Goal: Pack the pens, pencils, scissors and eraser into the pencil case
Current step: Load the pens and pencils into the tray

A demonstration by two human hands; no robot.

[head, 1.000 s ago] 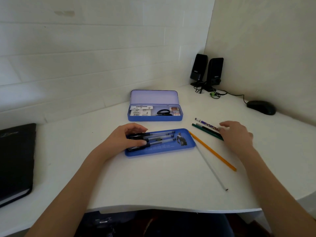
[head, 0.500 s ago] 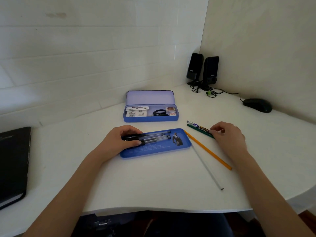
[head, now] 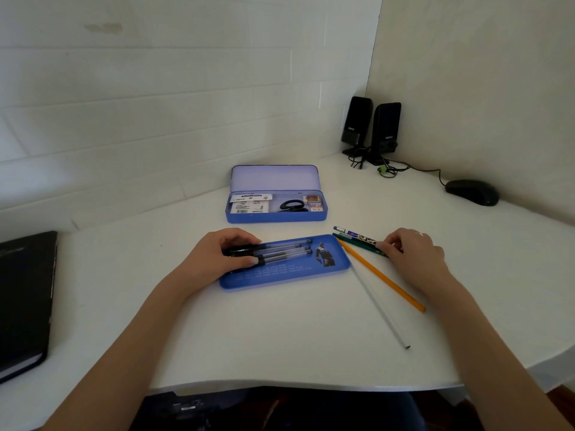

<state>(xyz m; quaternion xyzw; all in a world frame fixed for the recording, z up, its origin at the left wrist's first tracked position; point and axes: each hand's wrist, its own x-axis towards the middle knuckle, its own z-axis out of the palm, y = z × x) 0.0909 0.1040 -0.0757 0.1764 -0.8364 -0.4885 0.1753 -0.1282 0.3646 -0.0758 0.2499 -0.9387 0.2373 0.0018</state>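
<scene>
Left hand (head: pixel 222 255) curls over the capped ends of three pens (head: pixel 280 250) lying on the blue tray (head: pixel 289 273), their long axes running left to right. Right hand (head: pixel 410 250) pinches the near ends of two patterned pencils (head: pixel 354 236), tips pointing up-left. Two more pencils, orange (head: pixel 381 275) and white (head: pixel 381 309), slant across the tabletop (head: pixel 280 331). One open case (head: pixel 275 216) behind holds scissors (head: pixel 291 205).

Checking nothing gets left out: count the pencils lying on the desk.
4: orange pencil and white pencil right of the blue tray; patterned pencil and green pencil at the right hand, which may hide more.
</scene>
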